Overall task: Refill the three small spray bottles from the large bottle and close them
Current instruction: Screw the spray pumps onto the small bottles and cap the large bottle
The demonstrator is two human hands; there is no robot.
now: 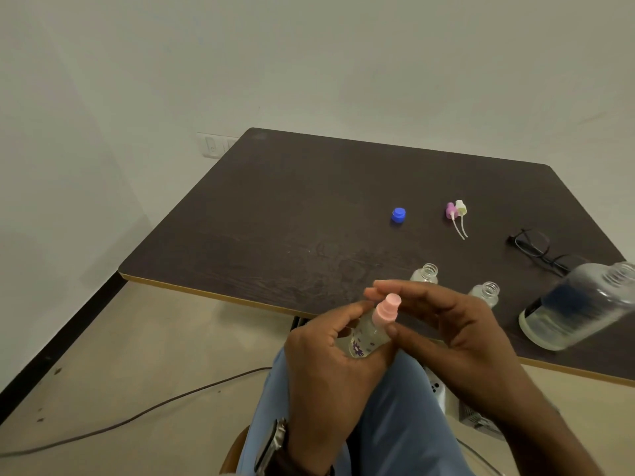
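My left hand [330, 352] grips a small clear spray bottle [366, 340] with purple flowers, tilted, in front of the table's near edge. A pink spray top [386, 309] sits on its neck, and my right hand [446, 324] pinches that top between thumb and fingers. Two more small bottles [426, 273] [486, 293] stand uncapped on the table behind my hands. A purple spray top [450, 210] and a pale yellow spray top [461, 207] lie together farther back. The large bottle [580, 304] stands uncapped at the right, holding a little liquid. Its blue cap [398, 214] lies mid-table.
The dark wooden table [275, 218] stands against a pale wall. Black glasses [536, 247] lie at the right behind the large bottle. A cable [137, 419] runs across the floor, and a white device [438, 389] sits under the table by my knees.
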